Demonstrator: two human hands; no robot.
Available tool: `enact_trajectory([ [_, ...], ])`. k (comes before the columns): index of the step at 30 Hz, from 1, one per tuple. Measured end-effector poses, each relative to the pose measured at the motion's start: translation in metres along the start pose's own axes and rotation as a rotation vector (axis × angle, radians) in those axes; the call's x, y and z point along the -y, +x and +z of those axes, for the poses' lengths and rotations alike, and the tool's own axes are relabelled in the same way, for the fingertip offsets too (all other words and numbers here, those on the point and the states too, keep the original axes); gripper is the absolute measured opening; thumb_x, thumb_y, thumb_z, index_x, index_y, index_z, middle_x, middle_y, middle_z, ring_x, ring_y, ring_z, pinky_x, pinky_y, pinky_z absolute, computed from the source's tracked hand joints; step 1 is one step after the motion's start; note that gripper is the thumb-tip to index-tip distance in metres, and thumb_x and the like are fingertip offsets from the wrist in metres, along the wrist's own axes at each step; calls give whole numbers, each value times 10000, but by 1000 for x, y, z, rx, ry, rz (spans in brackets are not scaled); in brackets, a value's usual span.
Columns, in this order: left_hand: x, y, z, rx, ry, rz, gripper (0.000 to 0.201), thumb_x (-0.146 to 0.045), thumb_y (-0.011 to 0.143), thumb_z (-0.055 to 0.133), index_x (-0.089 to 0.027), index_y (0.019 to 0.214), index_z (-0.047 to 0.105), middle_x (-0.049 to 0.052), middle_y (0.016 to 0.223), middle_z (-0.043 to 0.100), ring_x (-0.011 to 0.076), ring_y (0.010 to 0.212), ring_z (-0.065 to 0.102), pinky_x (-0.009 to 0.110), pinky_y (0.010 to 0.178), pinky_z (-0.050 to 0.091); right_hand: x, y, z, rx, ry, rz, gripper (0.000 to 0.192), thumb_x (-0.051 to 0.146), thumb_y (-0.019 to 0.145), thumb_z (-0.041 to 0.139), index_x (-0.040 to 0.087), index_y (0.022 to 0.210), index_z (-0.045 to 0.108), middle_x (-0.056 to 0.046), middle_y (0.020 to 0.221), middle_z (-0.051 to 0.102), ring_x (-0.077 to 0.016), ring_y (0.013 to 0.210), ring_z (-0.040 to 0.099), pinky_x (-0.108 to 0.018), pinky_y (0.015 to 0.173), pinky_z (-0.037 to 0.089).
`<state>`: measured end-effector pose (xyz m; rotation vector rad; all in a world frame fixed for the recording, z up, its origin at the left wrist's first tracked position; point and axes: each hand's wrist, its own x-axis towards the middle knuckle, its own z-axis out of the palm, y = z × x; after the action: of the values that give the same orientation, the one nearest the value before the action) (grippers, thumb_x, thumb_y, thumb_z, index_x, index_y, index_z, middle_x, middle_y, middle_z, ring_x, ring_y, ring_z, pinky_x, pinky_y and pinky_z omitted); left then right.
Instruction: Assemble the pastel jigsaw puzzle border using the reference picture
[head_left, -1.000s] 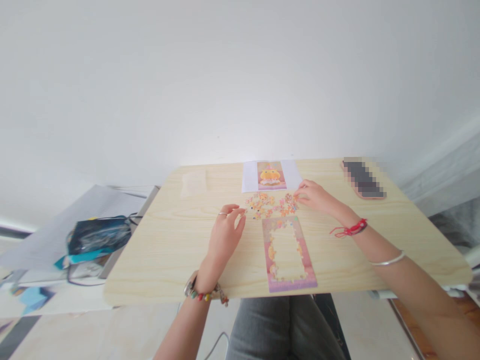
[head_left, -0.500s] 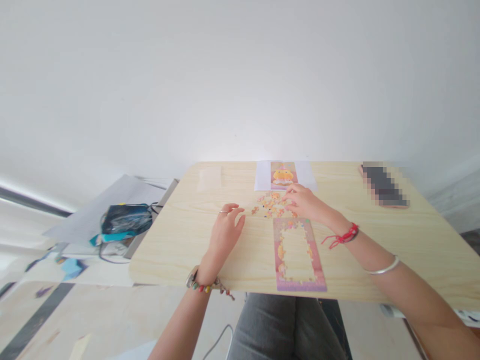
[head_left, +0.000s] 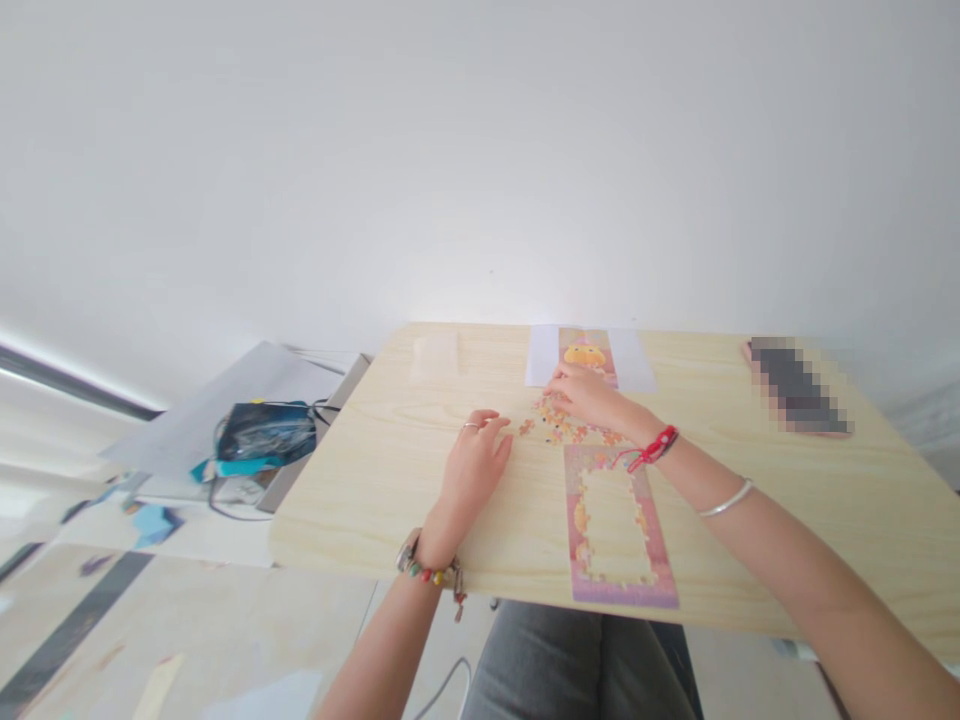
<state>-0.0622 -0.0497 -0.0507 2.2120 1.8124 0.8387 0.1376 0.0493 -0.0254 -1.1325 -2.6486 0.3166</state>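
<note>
- Since a second ago, right hand (head_left: 589,398) has crossed leftward over the loose puzzle pieces (head_left: 559,428); it now lies on the far left part of the heap, just near of the reference picture (head_left: 587,355). Left hand (head_left: 476,468) has hardly shifted.
- Right hand: palm down, fingers curled onto the pieces. Whether its grip has closed on a piece cannot be told; fingertips are too small and partly hidden.
- Left hand: resting flat on the table (head_left: 375,470), just left of the heap, fingers loosely bent, grip released, nothing in it. Ring on one finger; beaded bracelet (head_left: 431,575) at the wrist, hanging at the near table edge.
- Right wrist carries a red cord (head_left: 651,450); a silver bangle (head_left: 725,498) sits further up the forearm.
- Puzzle frame (head_left: 619,528): pink border assembled, middle open, lying flat near of the heap and right of the left hand. The right forearm passes over its far right corner.
- Reference picture shows an orange figure on pink, lying on a white sheet (head_left: 637,362) at the far edge of the table.
- Clear plastic sleeve (head_left: 436,354) lies far left on the table, well apart from both hands.
- Phone (head_left: 799,385), blurred out, lies far right.
- Off the table to the left: a dark blue bag (head_left: 262,432) with cords, on a grey surface.
</note>
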Motion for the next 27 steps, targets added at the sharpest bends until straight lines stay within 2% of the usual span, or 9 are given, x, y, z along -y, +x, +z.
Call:
enact_trajectory([
  [5, -2, -3, -3, -10, 12, 14, 207, -179, 807, 503, -170, 988, 603, 96, 1063, 569, 207, 916, 601, 360, 817, 516, -9, -1, -3, -44, 18, -13, 163, 134, 793, 565, 138, 918, 670, -93, 959, 562, -186, 903, 519, -300, 783, 389],
  [11, -12, -3, -1, 32, -3, 30, 199, -157, 796, 514, -178, 964, 619, 98, 1071, 566, 212, 917, 606, 362, 802, 526, -21, -41, -14, -62, 34, 38, 143, 157, 782, 582, 184, 882, 680, -69, 928, 545, -180, 836, 523, -321, 755, 412],
  [16, -21, -1, 2, 31, -11, 57, 211, -146, 803, 500, -191, 969, 622, 91, 1060, 564, 201, 918, 607, 354, 813, 523, -20, -62, -10, -101, 67, 58, 108, 181, 783, 587, 197, 843, 676, -75, 938, 544, -198, 885, 519, -351, 783, 409],
  [21, -24, -2, 0, 50, -4, 27, 216, -140, 795, 514, -176, 977, 627, 102, 1069, 565, 211, 919, 607, 364, 817, 522, -7, -44, -6, -134, 26, -24, 91, 147, 795, 557, 169, 803, 646, -80, 926, 539, -198, 891, 505, -335, 789, 397],
  [27, -21, -5, -4, 41, 13, 28, 237, -144, 796, 524, -189, 1007, 623, 95, 1070, 561, 211, 918, 604, 367, 815, 519, 1, -20, -3, -33, -102, -76, 175, 131, 812, 516, 143, 643, 556, -61, 804, 511, -155, 753, 466, -274, 680, 366],
])
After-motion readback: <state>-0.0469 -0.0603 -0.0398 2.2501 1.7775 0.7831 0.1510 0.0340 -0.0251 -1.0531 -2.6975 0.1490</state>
